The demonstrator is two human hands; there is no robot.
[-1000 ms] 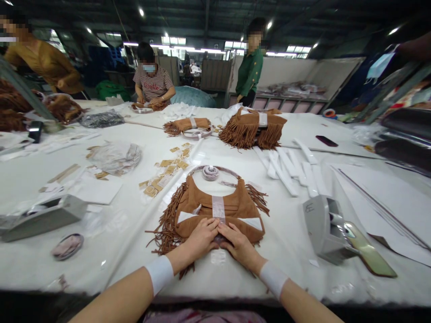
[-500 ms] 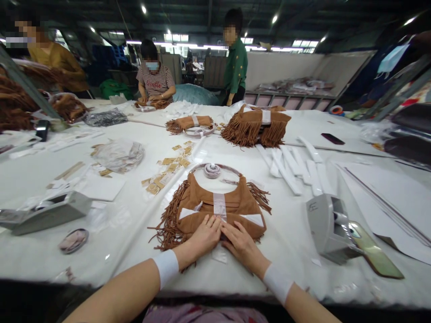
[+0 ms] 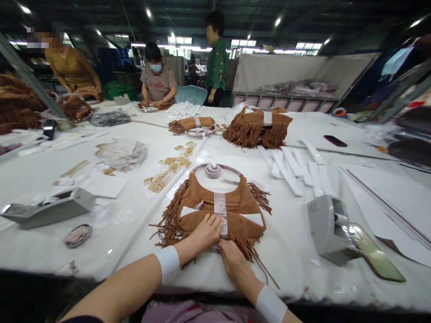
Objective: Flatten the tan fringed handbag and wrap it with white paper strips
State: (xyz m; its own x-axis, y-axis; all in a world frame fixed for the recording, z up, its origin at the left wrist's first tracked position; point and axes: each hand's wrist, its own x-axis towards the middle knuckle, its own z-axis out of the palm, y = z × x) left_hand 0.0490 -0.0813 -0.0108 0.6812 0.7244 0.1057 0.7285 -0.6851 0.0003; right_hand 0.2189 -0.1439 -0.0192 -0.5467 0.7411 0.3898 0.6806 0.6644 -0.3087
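A brown suede fringed bag [image 3: 235, 208] lies flat on the white table [image 3: 292, 244] in front of me, its wrapped handle [image 3: 213, 170] pointing away. A clear tape strip [image 3: 220, 207] runs down its middle. My left hand [image 3: 204, 233] rests flat on the bag's lower edge, fingers stretched onto the strip. My right hand [image 3: 232, 259] is at the bag's bottom edge with its fingers curled under the strip's lower end and the fringe; what they pinch is hidden.
A grey tape dispenser [image 3: 328, 233] stands at the right, another grey tape dispenser [image 3: 50, 208] at the left. White strips [image 3: 296, 168], gold tags [image 3: 170, 168] and more fringed bags [image 3: 257, 128] lie further back. Three people work at the far side.
My right hand has slid from on top of the bag down to its bottom edge, and fringe now hangs out below the bag. My left hand stayed on the strip.
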